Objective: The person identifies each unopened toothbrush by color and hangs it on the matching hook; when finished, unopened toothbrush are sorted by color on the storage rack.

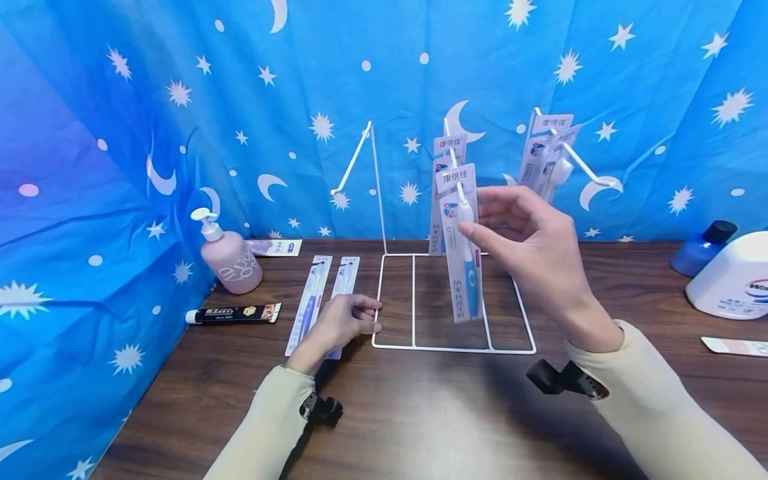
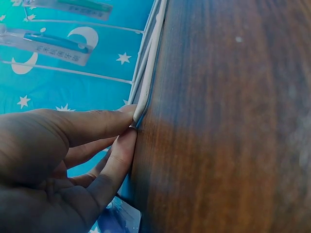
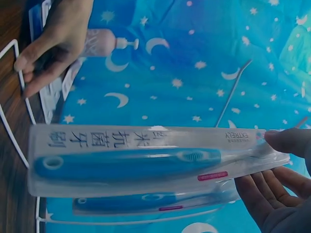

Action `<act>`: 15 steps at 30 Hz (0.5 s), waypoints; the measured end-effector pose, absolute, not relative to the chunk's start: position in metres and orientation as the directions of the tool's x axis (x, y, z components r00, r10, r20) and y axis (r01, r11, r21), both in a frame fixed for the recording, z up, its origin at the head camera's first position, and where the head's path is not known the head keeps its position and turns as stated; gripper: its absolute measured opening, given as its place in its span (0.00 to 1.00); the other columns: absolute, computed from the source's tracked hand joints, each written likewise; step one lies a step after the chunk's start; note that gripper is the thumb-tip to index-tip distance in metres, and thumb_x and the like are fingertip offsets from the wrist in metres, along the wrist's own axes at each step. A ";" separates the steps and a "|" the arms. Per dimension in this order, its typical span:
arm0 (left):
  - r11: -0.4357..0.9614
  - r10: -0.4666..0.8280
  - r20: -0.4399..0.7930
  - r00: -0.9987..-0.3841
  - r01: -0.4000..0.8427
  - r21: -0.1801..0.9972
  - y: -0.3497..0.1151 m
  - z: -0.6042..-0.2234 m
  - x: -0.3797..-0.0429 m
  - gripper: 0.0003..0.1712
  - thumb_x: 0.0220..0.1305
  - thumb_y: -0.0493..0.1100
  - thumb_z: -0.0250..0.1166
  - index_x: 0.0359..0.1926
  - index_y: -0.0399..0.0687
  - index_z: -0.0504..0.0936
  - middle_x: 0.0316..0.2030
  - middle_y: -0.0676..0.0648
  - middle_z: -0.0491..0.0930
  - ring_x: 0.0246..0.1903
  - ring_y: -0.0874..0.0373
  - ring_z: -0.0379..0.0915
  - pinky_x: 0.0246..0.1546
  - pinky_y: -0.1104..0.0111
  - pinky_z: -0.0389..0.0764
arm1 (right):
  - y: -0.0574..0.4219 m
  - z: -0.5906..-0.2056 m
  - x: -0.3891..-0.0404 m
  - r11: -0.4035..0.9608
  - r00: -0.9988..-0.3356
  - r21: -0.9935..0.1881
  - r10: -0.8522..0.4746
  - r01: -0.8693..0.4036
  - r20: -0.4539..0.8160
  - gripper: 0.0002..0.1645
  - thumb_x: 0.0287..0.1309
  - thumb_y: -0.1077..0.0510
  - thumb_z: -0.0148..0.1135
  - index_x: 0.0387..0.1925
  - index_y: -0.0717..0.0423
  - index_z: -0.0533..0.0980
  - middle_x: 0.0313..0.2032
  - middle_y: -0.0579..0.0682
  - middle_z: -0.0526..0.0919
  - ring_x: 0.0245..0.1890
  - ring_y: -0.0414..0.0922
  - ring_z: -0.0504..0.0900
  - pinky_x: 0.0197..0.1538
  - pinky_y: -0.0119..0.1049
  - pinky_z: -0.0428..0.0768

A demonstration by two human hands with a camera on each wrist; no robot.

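Note:
A white wire display rack stands on the table with three hooks. My right hand pinches a packaged blue toothbrush by its upper edge, thumb in front and fingers behind. That package hangs upright at the front of the middle hook, and another packaged toothbrush hangs behind it. Between thumb and fingertips, my left hand pinches the rack's base wire at its left front corner. Packaged toothbrushes also hang on the right hook. Nothing hangs on the left hook.
Two packaged toothbrushes lie left of the rack, one partly behind my left hand. Farther left are a toothpaste tube and a pink pump bottle. At right stand a blue bottle and a white bottle. A starry curtain hangs behind.

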State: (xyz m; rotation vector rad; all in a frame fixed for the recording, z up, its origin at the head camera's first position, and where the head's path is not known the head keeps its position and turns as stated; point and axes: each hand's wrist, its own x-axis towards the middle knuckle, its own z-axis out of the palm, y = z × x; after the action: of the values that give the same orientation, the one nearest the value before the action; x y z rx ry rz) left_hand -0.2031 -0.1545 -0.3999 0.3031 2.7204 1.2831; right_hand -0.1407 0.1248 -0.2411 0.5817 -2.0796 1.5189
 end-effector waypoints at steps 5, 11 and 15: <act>0.623 0.230 -0.024 -0.973 0.128 0.772 -0.155 -0.399 -0.203 0.18 0.50 0.34 0.75 0.45 0.46 0.85 0.29 0.52 0.81 0.30 0.59 0.76 0.30 0.68 0.76 | 0.116 -0.238 -0.148 0.288 -0.766 -0.730 -0.020 -0.620 0.643 0.22 0.56 0.65 0.67 0.53 0.64 0.75 0.42 0.57 0.82 0.41 0.44 0.82 0.46 0.30 0.79; 0.621 0.236 -0.011 -0.972 0.142 0.771 -0.155 -0.399 -0.204 0.18 0.50 0.34 0.75 0.45 0.45 0.85 0.29 0.52 0.81 0.29 0.60 0.75 0.29 0.69 0.75 | 0.111 -0.242 -0.167 0.325 -0.764 -0.728 0.027 -0.603 0.645 0.22 0.57 0.62 0.68 0.53 0.63 0.74 0.43 0.55 0.82 0.42 0.43 0.82 0.47 0.33 0.79; 0.622 0.236 -0.014 -0.972 0.139 0.770 -0.155 -0.399 -0.204 0.18 0.50 0.34 0.75 0.45 0.45 0.86 0.29 0.52 0.80 0.30 0.59 0.75 0.30 0.68 0.76 | 0.110 -0.243 -0.176 0.338 -0.769 -0.734 0.042 -0.589 0.637 0.23 0.58 0.61 0.68 0.54 0.62 0.74 0.43 0.54 0.83 0.43 0.43 0.81 0.48 0.35 0.79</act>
State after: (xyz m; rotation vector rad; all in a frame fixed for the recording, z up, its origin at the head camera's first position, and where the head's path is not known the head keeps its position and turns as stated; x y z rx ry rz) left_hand -0.2043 -0.1552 -0.3993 0.3162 2.7257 1.2793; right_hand -0.1764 0.1102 -0.2432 0.4778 -2.0431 1.4602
